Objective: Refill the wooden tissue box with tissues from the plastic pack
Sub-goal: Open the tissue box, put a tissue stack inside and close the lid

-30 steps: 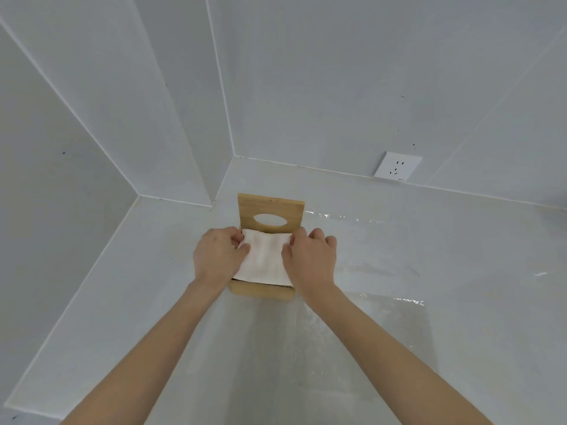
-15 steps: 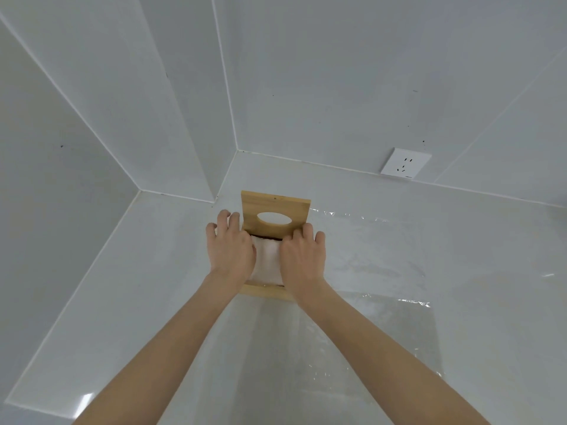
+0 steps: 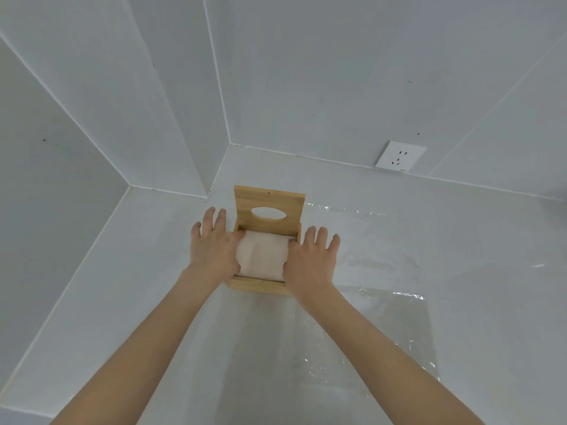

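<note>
From the head view, the wooden tissue box (image 3: 260,283) sits on the white counter (image 3: 399,332) near its far left corner, lid (image 3: 269,207) tilted up at the far side, and the tissues (image 3: 262,256) bulge above the rim, their long axis running from the near wall to the lid. The left hand (image 3: 213,248) and right hand (image 3: 311,260) flank the stack, equally near, fingers spread, inner edges pressing it from either side without pinching. The clear plastic pack (image 3: 368,326) lies flat beside the box, toward the right and near edge; judging by the bulge, the stack needs pressing down before the lid can close.
</note>
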`<state>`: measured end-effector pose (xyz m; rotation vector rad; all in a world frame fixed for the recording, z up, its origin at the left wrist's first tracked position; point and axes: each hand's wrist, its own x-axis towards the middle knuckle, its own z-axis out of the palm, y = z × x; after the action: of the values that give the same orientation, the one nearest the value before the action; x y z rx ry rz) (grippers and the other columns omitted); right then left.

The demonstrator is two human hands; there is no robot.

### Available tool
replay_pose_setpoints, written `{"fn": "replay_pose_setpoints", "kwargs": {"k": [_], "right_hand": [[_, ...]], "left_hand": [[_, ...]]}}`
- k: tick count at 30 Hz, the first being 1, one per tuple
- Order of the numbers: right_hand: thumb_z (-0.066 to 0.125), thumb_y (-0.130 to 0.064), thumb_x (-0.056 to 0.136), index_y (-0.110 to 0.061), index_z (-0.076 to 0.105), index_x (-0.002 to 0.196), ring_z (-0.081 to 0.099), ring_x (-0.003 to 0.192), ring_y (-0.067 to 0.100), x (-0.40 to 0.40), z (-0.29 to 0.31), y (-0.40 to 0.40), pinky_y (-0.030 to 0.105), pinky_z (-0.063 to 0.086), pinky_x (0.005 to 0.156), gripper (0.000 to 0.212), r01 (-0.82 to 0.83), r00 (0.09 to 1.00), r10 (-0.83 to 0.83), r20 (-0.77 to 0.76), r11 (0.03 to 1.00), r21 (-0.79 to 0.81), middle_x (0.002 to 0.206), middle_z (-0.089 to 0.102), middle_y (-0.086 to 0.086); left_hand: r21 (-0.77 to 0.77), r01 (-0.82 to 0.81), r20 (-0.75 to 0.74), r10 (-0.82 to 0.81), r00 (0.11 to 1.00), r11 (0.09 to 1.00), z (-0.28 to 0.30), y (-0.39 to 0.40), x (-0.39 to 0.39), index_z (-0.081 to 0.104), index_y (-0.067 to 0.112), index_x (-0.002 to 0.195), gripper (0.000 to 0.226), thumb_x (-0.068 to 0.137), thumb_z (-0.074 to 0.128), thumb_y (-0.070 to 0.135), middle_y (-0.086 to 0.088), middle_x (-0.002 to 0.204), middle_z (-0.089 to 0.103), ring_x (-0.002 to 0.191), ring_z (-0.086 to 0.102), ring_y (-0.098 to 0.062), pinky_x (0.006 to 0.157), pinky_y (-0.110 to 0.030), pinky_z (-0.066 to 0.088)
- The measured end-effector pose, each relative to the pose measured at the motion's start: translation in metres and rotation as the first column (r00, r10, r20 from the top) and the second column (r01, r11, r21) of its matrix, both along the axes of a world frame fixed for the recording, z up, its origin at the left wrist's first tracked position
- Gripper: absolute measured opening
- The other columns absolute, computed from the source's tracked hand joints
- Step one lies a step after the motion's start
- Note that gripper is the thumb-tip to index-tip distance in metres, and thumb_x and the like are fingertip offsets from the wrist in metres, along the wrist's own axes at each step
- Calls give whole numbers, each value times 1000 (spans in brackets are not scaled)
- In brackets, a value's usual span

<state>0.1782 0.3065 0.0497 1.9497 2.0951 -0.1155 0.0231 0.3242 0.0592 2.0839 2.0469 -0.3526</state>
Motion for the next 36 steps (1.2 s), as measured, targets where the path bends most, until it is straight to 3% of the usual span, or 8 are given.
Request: {"fn": "replay_pose_setpoints", "kwargs": {"k": [4,8,12,16,20,26,30,36], "right_hand": [[39,-20,91,-9,42,130,19,136,38,-5,4,0,59,8,112,41,-51,993,64,103,992,-115,144,31,21],[45,-18,86,-12,56,114,38,122,33,5,15,-1,43,29,102,31,-3,984,-3,-177,999,-34,124,50,12],[48,-24,90,-16,62,107,55,104,23,28,47,8,34,42,83,24,274,713,-118,-692,954,119,103,65,2],[42,-23,95,-16,53,125,57,91,15,34,74,28,30,44,85,32,296,493,-37,-869,947,127,93,60,-5],[43,-21,97,-13,60,120,61,101,18,28,71,38,25,44,85,30,134,537,47,-842,981,141,109,69,4],[54,-20,92,-16,69,109,64,97,14,38,70,17,21,45,81,23,71,542,122,-832,979,190,111,71,-1],[58,-21,89,-21,70,107,64,100,14,45,48,-18,28,48,86,22,-90,612,240,-754,968,234,110,72,-3],[47,-26,82,-21,74,93,68,94,11,44,5,-47,22,52,79,29,-291,708,472,-526,873,392,99,75,-8]], "left_hand": [[8,36,-70,-36,997,999,-4,0,8,43,27,130,56,77,61,19,-13,155,3,142,-8,-31,115,-44,9],[2,6,75,-6,997,1000,4,-1,5,54,26,123,48,77,64,21,-10,153,16,143,0,-27,113,-41,13],[288,-214,448,66,892,933,43,1,-6,64,13,98,20,78,65,18,-9,124,56,121,45,-28,94,-37,35],[448,-147,583,-163,796,882,73,19,-10,47,12,126,46,83,62,10,-8,128,54,119,49,-24,98,-35,37],[384,30,499,-235,834,923,70,32,-1,51,15,128,41,87,56,11,-4,133,54,124,47,-23,105,-37,37],[464,76,470,-319,823,882,67,9,-2,71,8,99,18,86,59,10,-12,98,74,91,68,-31,81,-45,52],[453,109,480,-345,806,885,46,-32,-13,74,12,89,31,82,51,30,-6,87,76,76,72,-25,72,-34,51],[309,234,437,-356,826,922,0,-73,-18,72,7,97,62,95,25,46,-9,104,72,97,68,-20,100,-6,29]]}}
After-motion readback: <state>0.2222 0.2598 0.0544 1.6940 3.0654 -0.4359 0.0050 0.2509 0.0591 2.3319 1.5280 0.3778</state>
